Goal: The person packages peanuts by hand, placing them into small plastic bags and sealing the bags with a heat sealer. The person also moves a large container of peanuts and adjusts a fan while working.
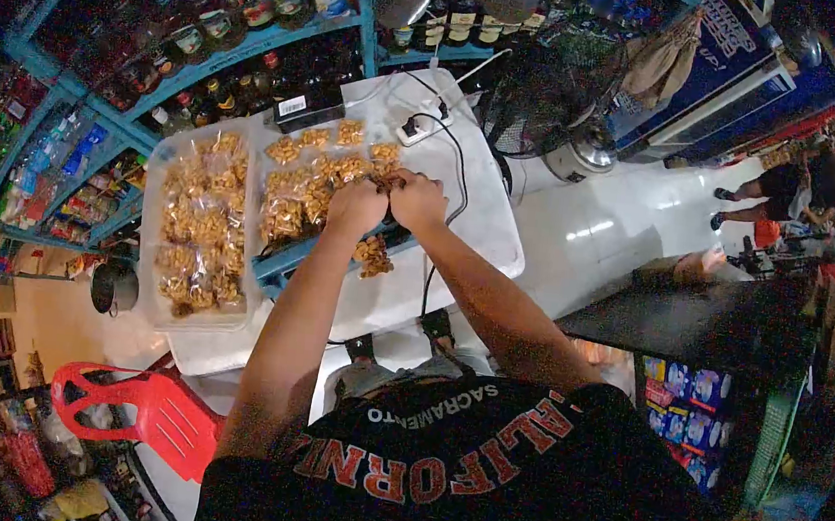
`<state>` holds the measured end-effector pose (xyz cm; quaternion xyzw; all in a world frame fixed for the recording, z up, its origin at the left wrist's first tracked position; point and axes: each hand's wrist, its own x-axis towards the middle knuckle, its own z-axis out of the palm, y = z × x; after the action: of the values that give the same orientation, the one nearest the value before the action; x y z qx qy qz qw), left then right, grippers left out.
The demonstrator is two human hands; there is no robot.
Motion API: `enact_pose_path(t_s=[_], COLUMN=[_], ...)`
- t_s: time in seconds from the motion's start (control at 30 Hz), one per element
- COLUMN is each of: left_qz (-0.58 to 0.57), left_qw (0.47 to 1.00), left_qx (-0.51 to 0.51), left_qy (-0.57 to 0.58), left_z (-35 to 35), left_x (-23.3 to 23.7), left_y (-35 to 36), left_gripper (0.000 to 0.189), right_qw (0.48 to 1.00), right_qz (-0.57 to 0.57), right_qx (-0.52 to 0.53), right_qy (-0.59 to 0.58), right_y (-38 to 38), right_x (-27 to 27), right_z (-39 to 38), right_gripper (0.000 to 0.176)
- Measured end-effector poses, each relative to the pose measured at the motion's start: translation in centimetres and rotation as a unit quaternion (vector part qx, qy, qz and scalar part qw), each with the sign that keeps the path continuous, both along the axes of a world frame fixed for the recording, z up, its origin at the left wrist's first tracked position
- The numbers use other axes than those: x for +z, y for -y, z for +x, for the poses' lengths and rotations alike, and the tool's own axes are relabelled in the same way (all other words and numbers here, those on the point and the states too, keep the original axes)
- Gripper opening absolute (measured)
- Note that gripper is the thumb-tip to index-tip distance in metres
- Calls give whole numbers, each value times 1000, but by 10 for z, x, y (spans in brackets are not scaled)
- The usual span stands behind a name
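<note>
My left hand (356, 206) and my right hand (417, 202) are close together over the white table, fingers curled. Between them they pinch a small clear bag of brown snacks (385, 183), mostly hidden by my fingers. Just below my hands another snack bag (374, 256) lies beside a long blue device (281, 266), which my left forearm partly covers. Left of my hands, several filled bags (287, 203) are piled on the table. A clear plastic bin (245, 294) beside them holds many more bags of the same golden-brown snacks.
A black box (308, 114) and a white power strip (420, 130) with cables sit at the table's far side. A red plastic chair (161, 417) stands at the near left. Bottle shelves (247, 43) line the back. Another person (806, 192) is at far right.
</note>
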<state>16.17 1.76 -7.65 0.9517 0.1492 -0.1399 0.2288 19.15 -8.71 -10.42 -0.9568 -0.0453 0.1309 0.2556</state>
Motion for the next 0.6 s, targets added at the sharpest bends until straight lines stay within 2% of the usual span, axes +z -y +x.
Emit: enact_pose_path(t_s=[0.17,0.23,0.37,0.6], left_qz=[1,0,10,6], left_qw=[1000,1000,1000,999], left_qx=[8,9,-2,-11], left_qy=[-12,-18,-26,-34], left_z=[3,-2,4,5], left_x=[-7,12,-1,-3], left_y=[-1,3,-1,-1], left_gripper=[35,37,38,38], right_qw=[1000,1000,999,998], right_qz=[-7,-1,11,12], right_qx=[-14,-17,-27,-50], right_qy=[4,14,46,31], right_y=[-1,0,-1,-2], right_x=[-1,9,10,11], right_z=[2,-3,-5,-3], right_gripper=[34,30,28,27])
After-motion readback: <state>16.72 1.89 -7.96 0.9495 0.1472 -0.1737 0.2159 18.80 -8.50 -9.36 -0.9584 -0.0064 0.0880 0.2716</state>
